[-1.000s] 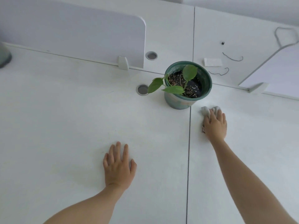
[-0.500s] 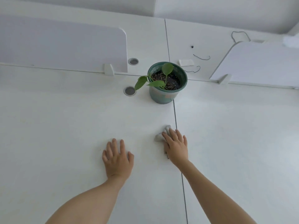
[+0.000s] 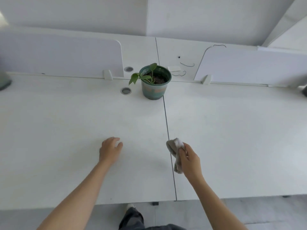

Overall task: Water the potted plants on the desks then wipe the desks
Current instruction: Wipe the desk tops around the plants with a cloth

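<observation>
Your left hand [image 3: 110,150] rested empty on the left desk [image 3: 66,130] near its front edge, fingers loosely curled. The potted plant [image 3: 154,82] stood at the back edge, on the seam between the desks. Your right hand [image 3: 189,159] gripped a bunched grey cloth [image 3: 175,150] just beside that seam, near the front edge.

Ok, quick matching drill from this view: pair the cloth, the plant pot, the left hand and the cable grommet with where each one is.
1 cloth
2 plant pot
3 left hand
4 cable grommet

A resting on the left desk, holding nothing
B at the back, beside the seam between desks
C bunched in the right hand
D set in the desk, left of the pot

Pairs: 1-C, 2-B, 3-A, 4-D
</observation>
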Available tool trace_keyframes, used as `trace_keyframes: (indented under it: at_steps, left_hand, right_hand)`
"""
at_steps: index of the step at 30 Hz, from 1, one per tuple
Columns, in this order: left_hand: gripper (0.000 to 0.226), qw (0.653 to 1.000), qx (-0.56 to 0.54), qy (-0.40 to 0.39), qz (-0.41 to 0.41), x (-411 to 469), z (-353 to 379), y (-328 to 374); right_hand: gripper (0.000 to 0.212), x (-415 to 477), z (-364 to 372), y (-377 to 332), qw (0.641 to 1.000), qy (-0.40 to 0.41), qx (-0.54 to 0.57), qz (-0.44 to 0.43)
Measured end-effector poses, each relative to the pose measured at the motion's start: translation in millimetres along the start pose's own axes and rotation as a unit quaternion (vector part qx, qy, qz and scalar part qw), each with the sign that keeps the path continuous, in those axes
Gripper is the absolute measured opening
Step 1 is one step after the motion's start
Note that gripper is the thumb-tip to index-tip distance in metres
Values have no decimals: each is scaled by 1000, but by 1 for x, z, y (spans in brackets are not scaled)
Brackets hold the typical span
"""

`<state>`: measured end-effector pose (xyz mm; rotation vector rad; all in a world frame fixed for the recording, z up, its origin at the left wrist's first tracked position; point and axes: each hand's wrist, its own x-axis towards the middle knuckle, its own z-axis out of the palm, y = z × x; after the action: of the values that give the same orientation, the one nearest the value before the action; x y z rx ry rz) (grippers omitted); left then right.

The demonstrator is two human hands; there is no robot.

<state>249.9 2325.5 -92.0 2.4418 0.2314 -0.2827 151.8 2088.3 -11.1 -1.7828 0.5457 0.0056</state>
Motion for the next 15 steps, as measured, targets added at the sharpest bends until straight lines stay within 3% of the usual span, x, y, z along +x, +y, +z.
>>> trace_keyframes:
  at_steps: [7, 10, 12, 15]
  left_hand:
    - [24, 962, -233, 105, -92, -174, 1, -26]
    - [15, 945, -272, 80, -163, -235, 36, -33]
    - [18, 949, -254, 21, -186, -269, 58, -37]
    - [23, 946, -259, -9, -196, -306, 67, -42]
  right_hand:
    - [22, -46, -23, 49, 993, -98, -61, -33]
    - [20, -67, -18, 74, 984, -133, -109, -51]
    - [20, -86, -9, 85, 972, -175, -145, -67]
    - [23, -114, 8, 95, 934, -265, -213, -113]
